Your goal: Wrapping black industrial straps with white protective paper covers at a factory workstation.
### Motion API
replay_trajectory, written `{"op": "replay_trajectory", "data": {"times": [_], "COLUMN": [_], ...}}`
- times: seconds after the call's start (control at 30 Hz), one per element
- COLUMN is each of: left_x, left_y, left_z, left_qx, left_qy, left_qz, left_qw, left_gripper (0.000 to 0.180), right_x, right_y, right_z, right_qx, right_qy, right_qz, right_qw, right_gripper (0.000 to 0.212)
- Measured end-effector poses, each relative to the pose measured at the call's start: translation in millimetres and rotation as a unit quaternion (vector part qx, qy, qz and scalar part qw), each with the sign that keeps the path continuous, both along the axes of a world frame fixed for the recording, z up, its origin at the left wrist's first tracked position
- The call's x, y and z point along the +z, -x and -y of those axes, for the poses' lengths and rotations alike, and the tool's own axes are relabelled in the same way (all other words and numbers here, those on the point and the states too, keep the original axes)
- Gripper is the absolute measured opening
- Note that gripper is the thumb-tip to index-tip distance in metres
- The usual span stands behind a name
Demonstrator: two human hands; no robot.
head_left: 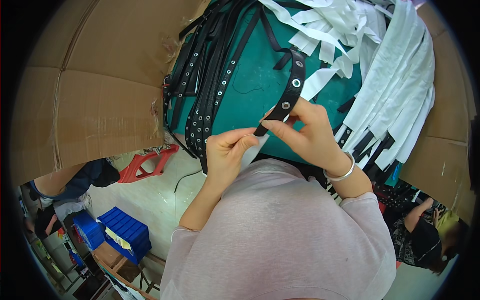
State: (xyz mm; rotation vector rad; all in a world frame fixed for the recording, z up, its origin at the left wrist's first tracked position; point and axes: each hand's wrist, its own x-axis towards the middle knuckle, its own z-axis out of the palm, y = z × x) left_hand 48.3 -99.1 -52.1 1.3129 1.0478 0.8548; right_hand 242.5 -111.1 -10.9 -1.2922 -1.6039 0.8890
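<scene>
A black belt with silver eyelets (pixel 287 95) is held up in front of my chest, its far part curling over the green table top. My right hand (pixel 315 132), with a silver bangle at the wrist, pinches it near its lower end, thumb on top. At that lower end my left hand (pixel 227 152) is closed, thumb and forefinger pressed together. A piece of white strip (pixel 254 151) hangs under the belt beside the left fingers. Whether the left hand grips the belt, the strip or both is partly hidden by the fingers.
On the green table (pixel 245 90) several eyelet belts (pixel 200 100) lie at the left. White strips (pixel 395 85) are heaped at the right. Cardboard walls (pixel 105 100) stand on both sides. Behind are a red stool (pixel 145 165), a blue crate (pixel 125 234) and other people (pixel 420 235).
</scene>
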Motion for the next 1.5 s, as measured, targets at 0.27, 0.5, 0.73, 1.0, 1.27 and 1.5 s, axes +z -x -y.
{"op": "replay_trajectory", "data": {"times": [0.27,0.5,0.73,1.0,1.27,1.5], "left_x": [4,-6,-15,-19,-15,-19], "left_y": [6,20,26,29,65,82], "left_z": [-19,-13,-19,-21,-39,-26], "left_qx": [-0.055,-0.015,0.018,0.048,-0.153,-0.328], "left_qy": [0.099,0.086,-0.03,0.052,0.072,0.256], "left_qz": [0.022,-0.007,-0.008,0.057,0.044,0.078], "left_qw": [0.993,0.996,0.999,0.996,0.985,0.906], "left_gripper": [0.024,0.026,0.025,0.019,0.028,0.043], "right_x": [-35,-58,-53,-53,-61,-56], "right_y": [6,48,51,50,41,27], "right_z": [-9,1,-9,-25,-22,-57], "right_qx": [0.031,-0.026,-0.085,0.011,0.018,-0.022], "right_qy": [0.304,0.147,0.195,0.296,0.253,0.287], "right_qz": [-0.424,-0.241,-0.371,-0.306,-0.386,-0.43], "right_qw": [0.853,0.959,0.904,0.905,0.887,0.856], "right_gripper": [0.027,0.026,0.014,0.021,0.019,0.037]}}
